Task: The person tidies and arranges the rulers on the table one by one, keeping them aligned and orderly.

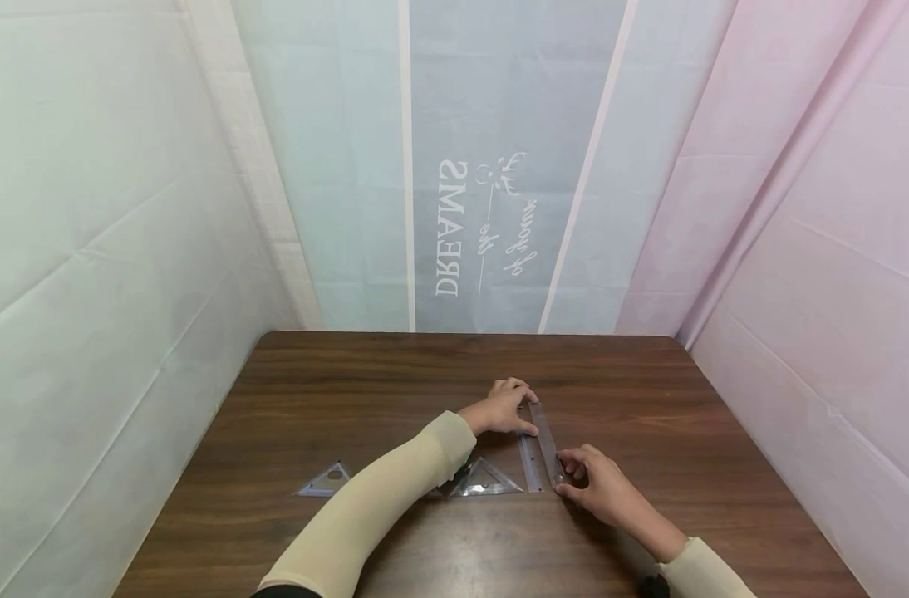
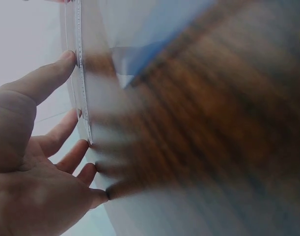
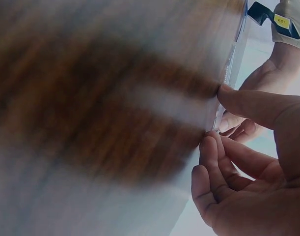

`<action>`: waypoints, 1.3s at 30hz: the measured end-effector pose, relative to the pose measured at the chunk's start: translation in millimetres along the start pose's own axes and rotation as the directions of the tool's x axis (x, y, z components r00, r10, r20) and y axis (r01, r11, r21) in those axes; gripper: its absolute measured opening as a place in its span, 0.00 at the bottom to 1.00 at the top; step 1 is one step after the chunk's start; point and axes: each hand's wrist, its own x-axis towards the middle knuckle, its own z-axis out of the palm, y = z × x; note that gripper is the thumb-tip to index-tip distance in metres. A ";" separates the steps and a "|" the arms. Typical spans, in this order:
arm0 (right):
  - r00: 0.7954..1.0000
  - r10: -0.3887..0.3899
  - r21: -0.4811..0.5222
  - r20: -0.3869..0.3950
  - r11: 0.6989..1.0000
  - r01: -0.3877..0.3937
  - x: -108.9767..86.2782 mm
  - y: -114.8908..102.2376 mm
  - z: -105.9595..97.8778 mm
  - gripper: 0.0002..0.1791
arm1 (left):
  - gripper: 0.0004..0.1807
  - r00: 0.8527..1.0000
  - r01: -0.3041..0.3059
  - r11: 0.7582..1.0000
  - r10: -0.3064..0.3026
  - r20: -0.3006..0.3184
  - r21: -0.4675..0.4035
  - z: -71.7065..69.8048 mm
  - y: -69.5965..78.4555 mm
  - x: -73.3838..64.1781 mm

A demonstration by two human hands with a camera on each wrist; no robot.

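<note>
Between my two hands a clear straight ruler lies slanted, its edge rising away from me. My left hand grips its far end, thumb on one long edge and index fingertip near the tip, as the left wrist view shows at the ruler. With thumb and fingertips my right hand pinches the near end. Just left of it a second clear ruler lies flat, partly hidden by my left hand. Next to that sits a clear set square, partly behind my left sleeve.
Another set square, with a round hole, lies farther left on the brown wooden table. My left forearm crosses over the table between the set squares. Pale cloth walls stand behind and on both sides.
</note>
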 end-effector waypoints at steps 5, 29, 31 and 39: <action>1.000 -0.002 0.007 0.007 1.000 0.002 -0.7 -2.7 -0.4 0.27 | 0.31 1.000 -0.018 1.000 0.018 -0.019 0.014 -2.8 1.2 -4.3; 1.000 -0.031 0.011 0.002 0.999 0.031 12.2 -5.8 -2.1 0.23 | 0.31 1.000 0.014 0.991 -0.015 -0.003 -0.131 -25.8 -12.6 -21.7; 0.999 -0.035 0.002 -0.014 0.999 0.035 14.9 -6.5 -5.3 0.22 | 0.31 1.000 0.011 0.993 -0.013 -0.016 -0.119 -32.3 -15.0 -24.8; 0.995 -0.091 -0.049 -0.046 0.995 0.089 28.1 -8.0 -19.7 0.25 | 0.31 0.991 0.003 1.000 0.000 -0.133 0.021 -62.4 -28.7 -45.7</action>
